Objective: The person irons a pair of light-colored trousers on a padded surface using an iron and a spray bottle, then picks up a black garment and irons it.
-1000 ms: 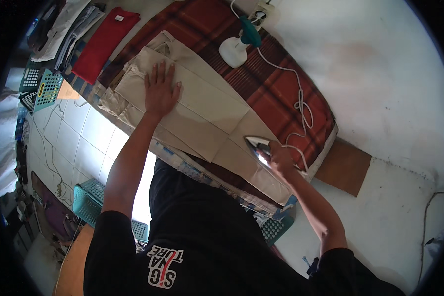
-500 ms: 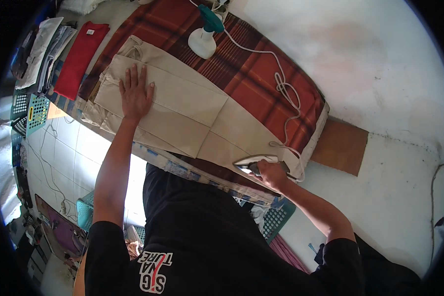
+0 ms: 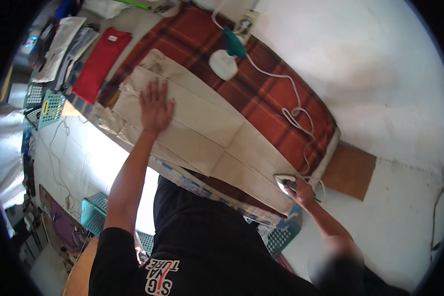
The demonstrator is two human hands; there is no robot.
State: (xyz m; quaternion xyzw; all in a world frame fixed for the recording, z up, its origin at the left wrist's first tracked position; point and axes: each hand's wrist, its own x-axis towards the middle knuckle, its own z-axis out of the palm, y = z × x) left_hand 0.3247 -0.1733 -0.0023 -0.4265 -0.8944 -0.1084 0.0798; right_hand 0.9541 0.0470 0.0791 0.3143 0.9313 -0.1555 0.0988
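Beige trousers [image 3: 202, 128] lie folded lengthwise across a red-brown plaid cloth [image 3: 276, 93]. Flat on their upper part, toward the left, my left hand [image 3: 156, 107] rests with its fingers stretched out. My right hand [image 3: 303, 193] is closed around the handle of a clothes iron [image 3: 283, 182]. The iron is at the right end of the trouser legs, its pointed tip toward the left; its rear is partly hidden by my hand. A pale cord loops from the iron over the cloth. Beyond the trousers stands a white spray bottle [image 3: 223, 65] with a green head.
A folded red shirt [image 3: 101, 66] and a stack of folded clothes [image 3: 74, 52] sit at the far left. A socket block [image 3: 246, 22] is at the back by the white wall [image 3: 360, 64]. Green baskets [image 3: 94, 214] stand below the near edge.
The whole view has shifted. Relative to the trousers, the iron in my right hand has slid right toward the leg ends and turned somewhat. My left hand has stayed on the same part.
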